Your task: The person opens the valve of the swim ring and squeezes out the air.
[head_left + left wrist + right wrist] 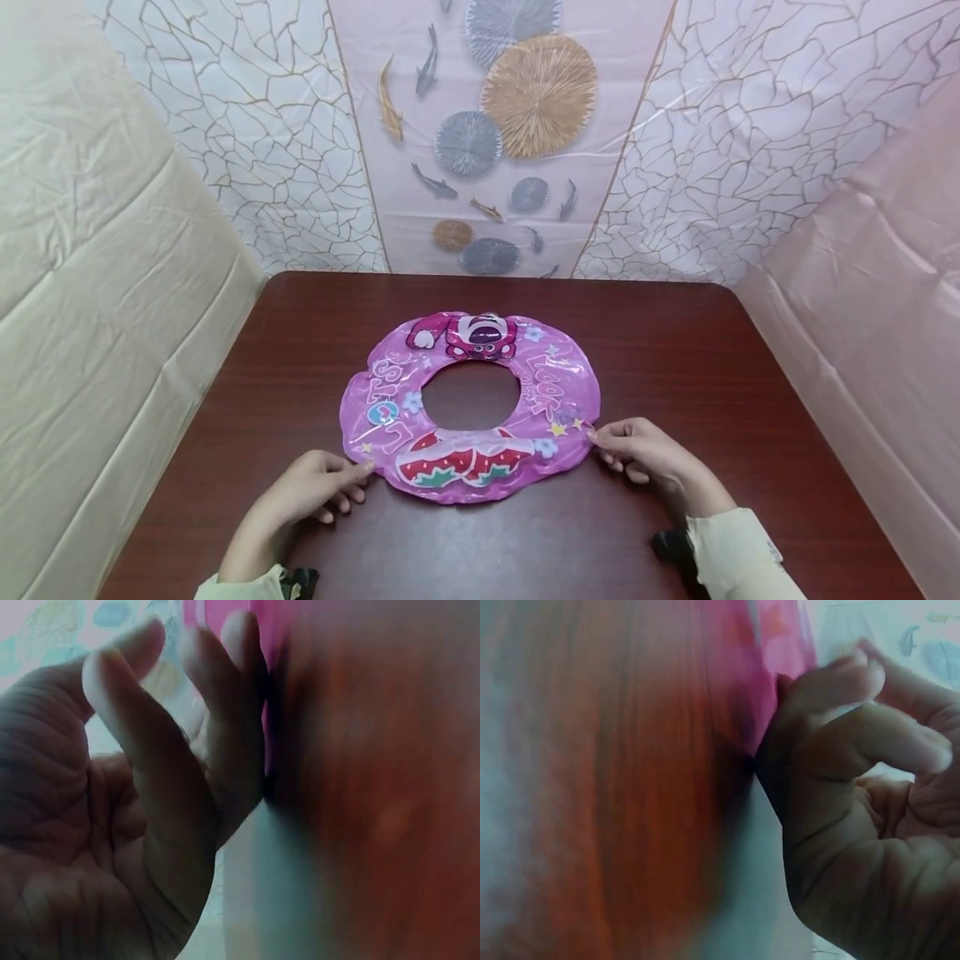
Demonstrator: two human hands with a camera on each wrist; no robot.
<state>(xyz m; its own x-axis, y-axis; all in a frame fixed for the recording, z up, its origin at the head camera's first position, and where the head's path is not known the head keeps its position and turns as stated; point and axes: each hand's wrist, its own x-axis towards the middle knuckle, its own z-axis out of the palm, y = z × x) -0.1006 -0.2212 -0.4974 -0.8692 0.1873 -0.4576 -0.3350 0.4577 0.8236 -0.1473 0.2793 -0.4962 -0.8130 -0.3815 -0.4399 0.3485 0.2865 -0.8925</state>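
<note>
A pink inflatable swim ring [558,367] lies on the table in the head view, wrinkled along its rim. A bear is printed on its far side and strawberry slices on its near side, with white lettering left and right. My left hand [311,487] pinches its near left edge with thumb and fingertip, the other fingers curled below. At the near right edge my right hand [648,454] pinches the rim likewise. Both wrist views show the left hand [165,757] and right hand [855,772] close over the tabletop, the pinching fingertips partly hidden.
The dark red-brown wooden table [465,550] has rounded far corners. Behind it hangs a patterned backdrop [480,225] with fish and round motifs. Pale cloth walls [97,250] slope down along both sides. Dark bands [671,546] sit at both light-coloured cuffs.
</note>
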